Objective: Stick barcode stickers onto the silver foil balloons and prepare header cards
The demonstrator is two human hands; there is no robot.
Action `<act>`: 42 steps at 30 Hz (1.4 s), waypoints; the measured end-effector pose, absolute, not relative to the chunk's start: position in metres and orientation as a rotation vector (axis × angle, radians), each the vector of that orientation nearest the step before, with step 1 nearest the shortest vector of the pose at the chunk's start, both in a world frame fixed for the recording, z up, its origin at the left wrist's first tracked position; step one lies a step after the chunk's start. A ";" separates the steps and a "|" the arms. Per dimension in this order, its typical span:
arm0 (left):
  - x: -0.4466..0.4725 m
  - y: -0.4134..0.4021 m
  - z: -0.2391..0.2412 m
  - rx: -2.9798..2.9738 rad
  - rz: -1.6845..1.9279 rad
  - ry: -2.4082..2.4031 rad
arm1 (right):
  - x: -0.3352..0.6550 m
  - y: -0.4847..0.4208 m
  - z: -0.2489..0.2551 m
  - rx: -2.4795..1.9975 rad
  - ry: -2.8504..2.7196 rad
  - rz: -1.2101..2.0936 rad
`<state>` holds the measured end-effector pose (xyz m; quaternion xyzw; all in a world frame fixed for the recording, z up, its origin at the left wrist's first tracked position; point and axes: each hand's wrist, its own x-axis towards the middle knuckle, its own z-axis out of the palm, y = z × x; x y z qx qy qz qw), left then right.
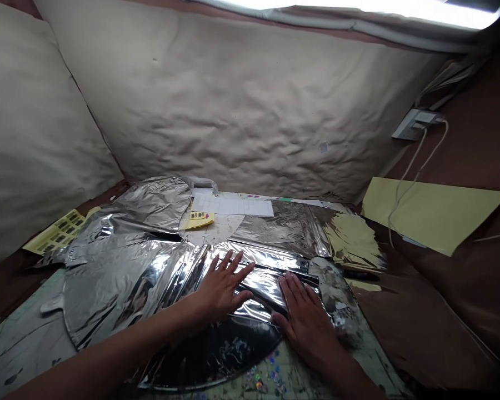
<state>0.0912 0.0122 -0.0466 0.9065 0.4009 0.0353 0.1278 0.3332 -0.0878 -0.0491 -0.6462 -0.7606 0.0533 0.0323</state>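
A large sheet of shiny silver foil [120,278], shaped like a flat deflated balloon, lies spread over the work surface. My left hand [223,286] rests flat on it with fingers spread apart. My right hand [306,316] lies flat just to the right, palm down, fingers stretched out along a dark fold in the foil. Neither hand holds anything. A second foil piece [287,228] lies behind the hands.
White paper [233,204] and a yellow sticky note [200,219] lie at the back. A yellow label sheet [58,229] is at left, a yellow card [433,211] at right. A wall socket [414,123] with white cables hangs at right. Cream padding [233,100] backs the space.
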 end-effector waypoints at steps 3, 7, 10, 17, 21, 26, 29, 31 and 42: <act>0.088 0.016 -0.046 2.669 0.088 1.117 | 0.332 -0.099 -0.050 -1.979 -2.312 0.218; 0.080 0.037 -0.032 2.813 0.046 0.763 | 0.330 -0.137 -0.037 -1.871 -2.285 0.418; 0.077 0.055 -0.015 2.966 0.110 0.551 | 0.341 -0.168 -0.015 -1.571 -2.342 0.755; 0.084 0.042 -0.003 3.009 0.121 0.440 | 0.337 -0.157 -0.012 -1.369 -2.577 0.508; 0.065 -0.003 -0.004 2.952 0.175 0.558 | 0.309 -0.146 -0.035 -1.156 -2.748 0.392; 0.016 -0.076 -0.001 2.673 0.084 0.636 | 0.307 -0.144 -0.046 -0.980 -2.716 0.154; 0.003 -0.101 -0.001 2.535 0.066 0.712 | 0.309 -0.142 -0.050 -0.949 -2.576 0.218; 0.005 -0.106 -0.002 2.451 0.071 0.754 | 0.307 -0.139 -0.052 -0.994 -2.389 0.352; 0.053 -0.098 -0.039 2.036 0.698 1.606 | 0.273 -0.100 -0.029 -1.719 -1.446 0.894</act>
